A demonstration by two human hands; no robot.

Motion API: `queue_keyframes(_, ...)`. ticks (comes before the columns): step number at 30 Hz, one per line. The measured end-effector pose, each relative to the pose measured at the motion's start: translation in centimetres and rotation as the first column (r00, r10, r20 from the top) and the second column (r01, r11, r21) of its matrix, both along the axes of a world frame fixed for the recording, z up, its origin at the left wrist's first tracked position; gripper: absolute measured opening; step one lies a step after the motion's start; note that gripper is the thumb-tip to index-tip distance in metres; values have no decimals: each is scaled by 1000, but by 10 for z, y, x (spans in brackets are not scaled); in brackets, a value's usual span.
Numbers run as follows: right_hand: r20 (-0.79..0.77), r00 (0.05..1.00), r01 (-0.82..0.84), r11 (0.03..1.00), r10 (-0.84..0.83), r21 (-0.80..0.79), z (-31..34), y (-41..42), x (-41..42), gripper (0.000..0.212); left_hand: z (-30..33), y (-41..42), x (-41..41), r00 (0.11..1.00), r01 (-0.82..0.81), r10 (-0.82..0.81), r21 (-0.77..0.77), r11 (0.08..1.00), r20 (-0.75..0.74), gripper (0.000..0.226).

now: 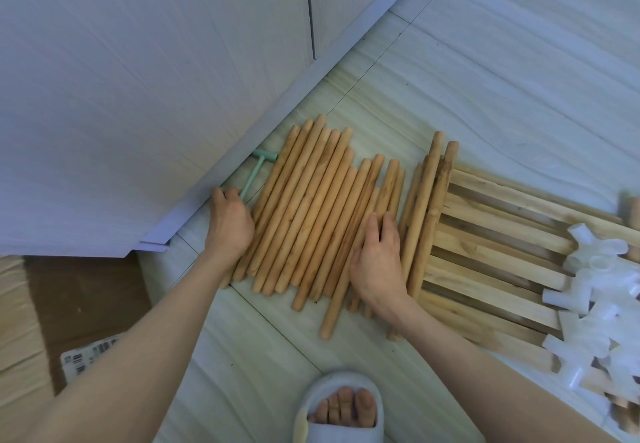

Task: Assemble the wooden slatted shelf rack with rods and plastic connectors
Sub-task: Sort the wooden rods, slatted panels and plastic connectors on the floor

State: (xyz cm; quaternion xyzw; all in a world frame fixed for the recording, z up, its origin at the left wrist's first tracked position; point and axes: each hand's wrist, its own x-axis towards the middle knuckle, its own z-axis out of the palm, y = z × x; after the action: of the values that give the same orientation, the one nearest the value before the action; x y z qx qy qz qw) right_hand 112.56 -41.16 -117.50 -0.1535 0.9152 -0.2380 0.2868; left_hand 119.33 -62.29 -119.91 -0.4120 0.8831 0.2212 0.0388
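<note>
Several wooden rods point(311, 214) lie side by side on the tiled floor in the middle. My left hand point(230, 224) sits at the left edge of the row, its fingers curled round the handle of a small green mallet point(258, 169). My right hand point(377, 259) rests flat on the right side of the rods with fingers straight. Further right lie stacked wooden slatted panels point(491, 252) with a few more rods point(424, 207) across their left end. A pile of translucent white plastic connectors point(595, 300) sits on the panels at the right.
A white cabinet point(138, 79) with a plinth runs diagonally along the upper left, close to the mallet. An open cardboard box point(86, 304) stands at the lower left. My foot in a grey slipper point(341, 408) is at the bottom centre.
</note>
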Motion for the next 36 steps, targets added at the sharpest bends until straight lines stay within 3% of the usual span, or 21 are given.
queue_keyframes(5, 40, 997, 73, 995, -71, -64, 2, -4, -6, 64, 9, 23, 11, 994, -41, 45, 42, 998, -99, 37)
queue_keyframes(8, 80, 988, 133, 990, -129, -51, 3, -3, -7, 69, 11, 46, 13, 988, 58, -55, 16, 998, -142, 30)
queue_keyframes(10, 124, 979, 164, 986, -159, -35, 5, -4, -7, 71, 8, 68, 20, 985, 112, -114, -27, 993, -130, 25)
queue_keyframes(14, 197, 955, 234, 972, -223, -32, 10, -8, -12, 74, -10, 95, 35, 997, 69, -68, 18, 997, -45, 18)
queue_keyframes(17, 194, 958, 227, 971, -209, -76, 11, -6, -13, 73, -21, 88, 40, 996, 72, -70, 22, 997, -61, 11)
queue_keyframes(23, 106, 987, 135, 981, -121, -138, 12, 5, 4, 63, -12, 72, 35, 996, 24, -21, 27, 999, -89, 17)
queue_keyframes(27, 241, 942, 253, 966, -232, -56, 16, -5, -1, 67, -1, 100, 41, 985, 88, -83, 28, 996, -154, 19)
queue_keyframes(31, 300, 898, 362, 928, -321, -89, 23, -11, -7, 69, -2, 133, 51, 980, 177, -167, 77, 981, -111, 18)
queue_keyframes(34, 259, 916, 350, 926, -306, -143, 24, -2, -5, 60, -3, 141, 46, 988, 101, -85, 119, 988, -132, 17)
queue_keyframes(36, 257, 921, 335, 932, -292, -139, 24, 5, -4, 56, 4, 140, 41, 975, 11, 20, 133, 991, -223, 23)
